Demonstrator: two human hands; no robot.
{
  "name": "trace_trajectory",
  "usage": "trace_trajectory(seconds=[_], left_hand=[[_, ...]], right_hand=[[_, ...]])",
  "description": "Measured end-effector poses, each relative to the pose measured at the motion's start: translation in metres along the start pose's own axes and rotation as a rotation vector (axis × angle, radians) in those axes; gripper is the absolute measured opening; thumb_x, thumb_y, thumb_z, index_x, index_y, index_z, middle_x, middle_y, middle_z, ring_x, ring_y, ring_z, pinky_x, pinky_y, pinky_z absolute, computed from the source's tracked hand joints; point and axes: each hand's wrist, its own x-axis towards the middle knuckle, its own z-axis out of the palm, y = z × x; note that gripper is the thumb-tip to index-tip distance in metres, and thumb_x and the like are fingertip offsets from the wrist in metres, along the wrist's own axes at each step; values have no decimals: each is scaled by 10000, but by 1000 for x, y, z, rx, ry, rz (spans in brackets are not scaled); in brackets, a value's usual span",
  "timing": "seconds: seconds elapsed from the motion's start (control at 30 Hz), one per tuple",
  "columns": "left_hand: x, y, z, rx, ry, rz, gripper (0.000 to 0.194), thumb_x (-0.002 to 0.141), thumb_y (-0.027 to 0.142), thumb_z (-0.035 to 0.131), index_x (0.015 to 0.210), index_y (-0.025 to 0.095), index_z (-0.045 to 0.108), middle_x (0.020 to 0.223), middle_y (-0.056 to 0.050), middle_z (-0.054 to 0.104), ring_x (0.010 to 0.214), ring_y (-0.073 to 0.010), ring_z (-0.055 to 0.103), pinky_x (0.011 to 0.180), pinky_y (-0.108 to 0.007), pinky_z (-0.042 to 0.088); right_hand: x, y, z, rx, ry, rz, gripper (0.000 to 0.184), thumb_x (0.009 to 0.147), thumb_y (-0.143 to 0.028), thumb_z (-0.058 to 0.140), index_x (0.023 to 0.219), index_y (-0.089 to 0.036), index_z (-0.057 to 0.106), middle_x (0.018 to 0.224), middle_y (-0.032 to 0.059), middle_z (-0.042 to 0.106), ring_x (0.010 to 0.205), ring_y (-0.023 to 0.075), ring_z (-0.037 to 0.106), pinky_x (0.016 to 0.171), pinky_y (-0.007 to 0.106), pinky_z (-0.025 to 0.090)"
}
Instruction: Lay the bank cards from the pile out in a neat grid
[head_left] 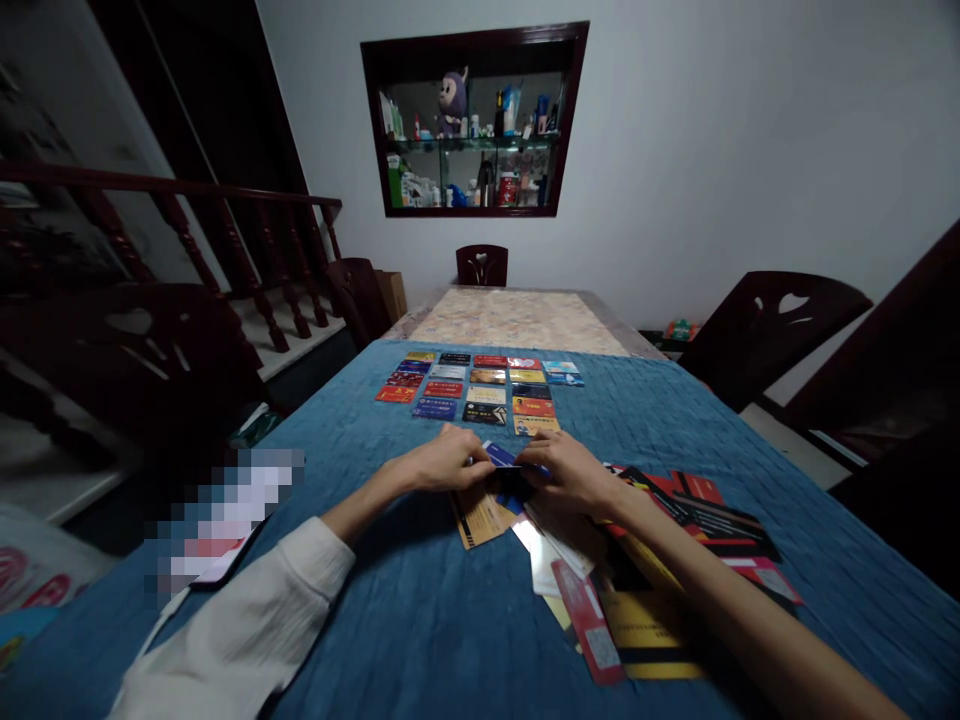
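My left hand (447,462) and my right hand (568,470) meet over the blue quilted cloth (420,620), and both pinch a small blue card (500,455) between their fingertips. Beneath them lies a loose heap of cards (622,580), tan, white, red, black and yellow, spreading out to the right. Farther out on the cloth, several cards (480,390) lie face up in tidy rows and columns.
A blurred-out object (225,520) lies at the cloth's left edge. Beyond the cloth the table's marble top (517,318) is bare. Dark wooden chairs (765,330) stand around the table, a stair railing (172,220) runs on the left, and a wall niche (472,120) holds bottles and a plush toy.
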Motion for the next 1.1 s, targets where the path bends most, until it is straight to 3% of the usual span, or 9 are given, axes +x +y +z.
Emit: trace_trajectory(seconds=[0.23,0.43,0.7,0.9,1.1], left_hand=[[1,-7,-1,63,-25,-35,262,811,89,519,898,186,747,903,-48,750,858,-191,651,805,-281,426],[1,-8,2,49,-7,-33,306,777,67,522,937,196,749,944,-49,757,893,-201,660,835,-293,435],[1,-9,3,27,26,-34,276,769,78,519,882,176,751,874,-59,749,815,-191,655,753,-270,440],[3,-10,5,-15,100,-44,272,768,65,527,882,152,758,883,-59,753,824,-178,660,753,-245,450],[5,-11,9,-69,229,-55,242,807,98,555,915,145,766,920,-71,758,873,-188,674,803,-262,476]], right_hand=[[1,5,5,-21,45,88,214,845,-143,502,889,-204,702,882,64,714,882,205,609,739,282,387],[1,7,7,-3,65,132,214,809,-114,517,890,-202,694,871,62,704,869,203,613,722,266,384],[-1,3,7,11,43,168,244,782,-113,516,922,-199,697,904,71,697,873,206,605,740,268,401],[-1,6,9,24,36,225,145,802,-195,578,889,-196,694,896,75,707,888,221,614,735,273,407],[1,22,18,186,115,258,211,794,-245,637,985,-199,714,986,81,736,961,253,634,818,323,462]])
